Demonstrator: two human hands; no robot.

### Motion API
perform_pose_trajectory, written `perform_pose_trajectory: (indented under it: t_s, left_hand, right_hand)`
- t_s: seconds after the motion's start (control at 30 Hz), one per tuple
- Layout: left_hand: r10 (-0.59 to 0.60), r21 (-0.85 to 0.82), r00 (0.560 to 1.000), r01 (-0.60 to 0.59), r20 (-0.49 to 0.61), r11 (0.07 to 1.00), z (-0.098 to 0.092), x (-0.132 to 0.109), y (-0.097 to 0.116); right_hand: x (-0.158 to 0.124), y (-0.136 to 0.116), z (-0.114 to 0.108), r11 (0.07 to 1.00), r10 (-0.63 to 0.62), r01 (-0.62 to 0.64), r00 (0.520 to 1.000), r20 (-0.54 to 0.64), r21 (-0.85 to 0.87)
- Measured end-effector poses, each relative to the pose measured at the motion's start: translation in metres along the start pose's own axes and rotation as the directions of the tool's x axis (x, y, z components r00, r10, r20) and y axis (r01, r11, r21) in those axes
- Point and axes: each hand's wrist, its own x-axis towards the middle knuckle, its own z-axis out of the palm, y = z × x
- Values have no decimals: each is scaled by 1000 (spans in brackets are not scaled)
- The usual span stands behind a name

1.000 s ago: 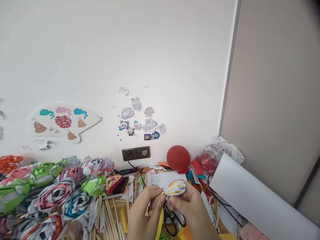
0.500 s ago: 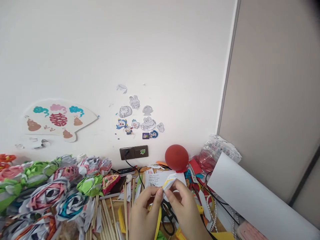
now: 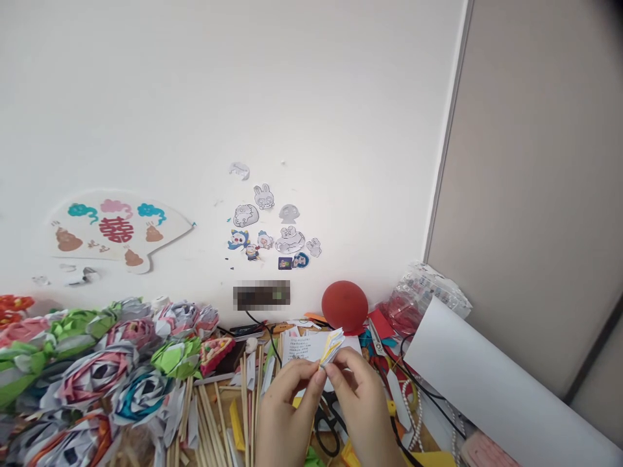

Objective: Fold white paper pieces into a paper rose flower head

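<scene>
A small folded paper piece (image 3: 333, 344), white with yellow stripes, sticks up between my fingertips with its layers fanned out at the top. My left hand (image 3: 292, 399) pinches its lower end between thumb and index finger. From the other side, my right hand (image 3: 359, 395) grips that same end, and both thumbs nearly meet. Black-handled scissors (image 3: 327, 433) lie beneath my hands, partly covered by them. Just behind the paper piece is a white sheet with handwriting (image 3: 298, 346).
Folded-paper flowers (image 3: 92, 383) crowd the left side. Several wooden sticks (image 3: 209, 421) lie beside them. A red balloon (image 3: 344, 306) rests against the wall, near a second pair of scissors (image 3: 376, 338). At right are a bead string (image 3: 417, 415), black cable and large white sheet (image 3: 496, 383).
The paper piece has turned in my fingers and now shows more yellow stripes and spread layers. My left hand has shifted slightly right, and the yellow strip seen below it is largely hidden.
</scene>
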Motion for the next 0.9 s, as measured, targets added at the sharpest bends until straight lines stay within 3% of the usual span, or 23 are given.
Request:
perform_pose_trajectory:
  t_s: [0.17,0.43,0.63,0.9]
  left_hand:
    - [-39,41,999,37,30,998,-4,1,3]
    - [-38,149,999,33,30,988,-4,0,0]
    - [29,67,999,-31,34,997,-3,4,-5]
    - [14,-21,1000,-14,-2,1000,2,4,-9]
  right_hand:
    - [-4,2,3,999,-34,34,999,-4,-9]
    - [-8,4,6,981,-39,34,999,-22,-189]
    - [-7,8,7,980,-56,65,997,56,-190]
    - [-7,17,11,992,-23,28,999,43,-121]
